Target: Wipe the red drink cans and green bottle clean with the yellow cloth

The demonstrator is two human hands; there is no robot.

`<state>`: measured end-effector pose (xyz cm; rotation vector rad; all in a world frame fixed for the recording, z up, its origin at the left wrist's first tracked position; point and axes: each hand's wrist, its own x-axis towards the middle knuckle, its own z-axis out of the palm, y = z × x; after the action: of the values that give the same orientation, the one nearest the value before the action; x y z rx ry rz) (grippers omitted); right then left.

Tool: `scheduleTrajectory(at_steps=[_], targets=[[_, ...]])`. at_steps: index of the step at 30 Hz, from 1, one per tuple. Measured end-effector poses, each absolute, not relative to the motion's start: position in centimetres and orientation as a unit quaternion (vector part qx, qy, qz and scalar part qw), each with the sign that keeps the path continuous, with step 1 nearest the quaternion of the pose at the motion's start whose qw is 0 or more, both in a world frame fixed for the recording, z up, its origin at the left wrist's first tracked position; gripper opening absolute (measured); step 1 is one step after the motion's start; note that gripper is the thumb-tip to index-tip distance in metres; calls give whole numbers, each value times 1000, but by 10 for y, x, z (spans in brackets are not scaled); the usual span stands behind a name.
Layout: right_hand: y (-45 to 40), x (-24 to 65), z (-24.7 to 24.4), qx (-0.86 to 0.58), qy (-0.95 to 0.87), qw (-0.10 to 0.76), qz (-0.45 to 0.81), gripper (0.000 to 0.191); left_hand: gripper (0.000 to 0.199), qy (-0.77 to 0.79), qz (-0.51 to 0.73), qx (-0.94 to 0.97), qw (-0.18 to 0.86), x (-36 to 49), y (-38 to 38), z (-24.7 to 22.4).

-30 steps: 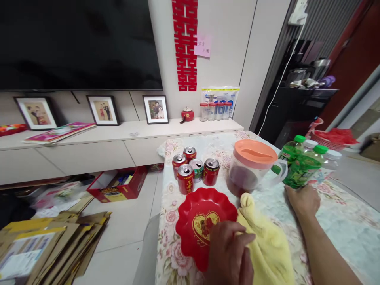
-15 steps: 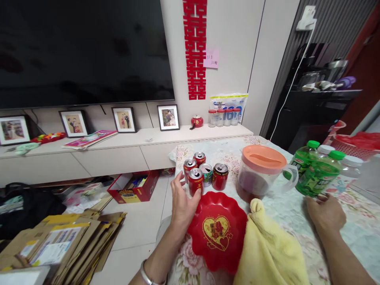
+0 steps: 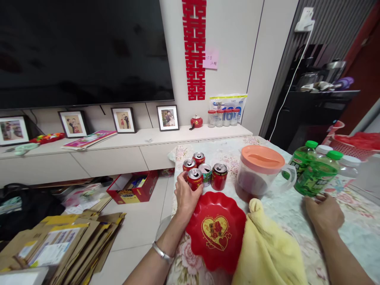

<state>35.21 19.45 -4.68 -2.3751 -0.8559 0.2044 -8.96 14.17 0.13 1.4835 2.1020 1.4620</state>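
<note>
Your left hand has its fingers wrapped round the front red can, by the left edge of the table! Then the red dish, the lidded jug, the yellow cloth before it; beside the green bottles, your right hand, fingers bent, grip impossible to tell.

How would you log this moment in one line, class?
left hand: around front red can | right hand: near front green bottle | red dish: beside yellow cloth
</note>
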Motion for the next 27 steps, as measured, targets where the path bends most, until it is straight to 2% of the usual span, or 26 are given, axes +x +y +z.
scheduleTrajectory(at_steps=[3, 7, 9, 15, 20, 27], targets=[[195, 351, -47, -895, -320, 303, 74, 37, 68, 699, 509, 497, 74, -93, 139, 6], [196, 351, -49, -891, -320, 315, 67, 38, 70, 663, 565, 491, -13, -93, 128, 20], [196, 350, -49, -889, -320, 321, 64, 37, 68, 639, 581, 503, -23, -86, 119, 28], [192, 348, -47, -881, -323, 339, 67, 37, 58, 658, 553, 487, 157, -33, 95, 36], [184, 346, -42, -870, -310, 378, 62, 38, 57, 664, 517, 458, 287, -5, 89, 25], [173, 326, -37, -809, -306, 502, 18, 33, 57, 677, 510, 445, 288, -1, 88, 12]])
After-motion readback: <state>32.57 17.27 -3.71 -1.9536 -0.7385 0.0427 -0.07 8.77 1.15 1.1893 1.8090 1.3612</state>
